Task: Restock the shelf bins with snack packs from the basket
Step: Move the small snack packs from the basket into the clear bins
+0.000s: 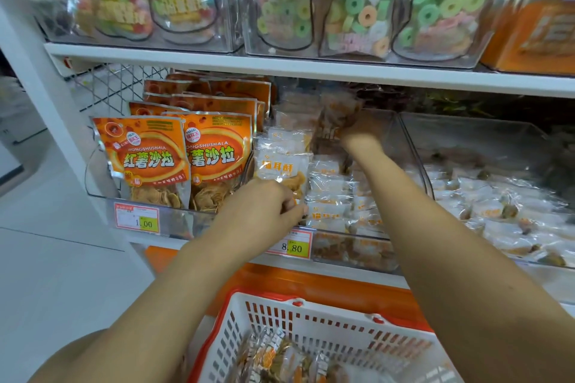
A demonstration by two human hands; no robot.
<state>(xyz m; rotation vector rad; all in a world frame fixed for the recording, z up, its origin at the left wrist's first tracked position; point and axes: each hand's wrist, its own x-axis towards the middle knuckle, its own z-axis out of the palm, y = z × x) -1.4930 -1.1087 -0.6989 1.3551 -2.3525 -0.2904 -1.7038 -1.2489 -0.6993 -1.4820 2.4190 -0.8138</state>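
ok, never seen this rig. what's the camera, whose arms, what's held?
No robot here: one wide-angle camera worn on a person's head, looking forward and down at a shop shelf. The bare arms are the wearer's. The left hand pinches an upright clear orange-printed snack pack at the front of the clear plastic middle bin. The right hand reaches deeper into that bin, gripping a clear pack of brown snacks. Orange foil bags stand in the bin to the left. Below, the white slotted plastic basket with orange rim holds more packs.

Basket [311,325] below the shelf bin [413,162] holds snack packs [280,357].
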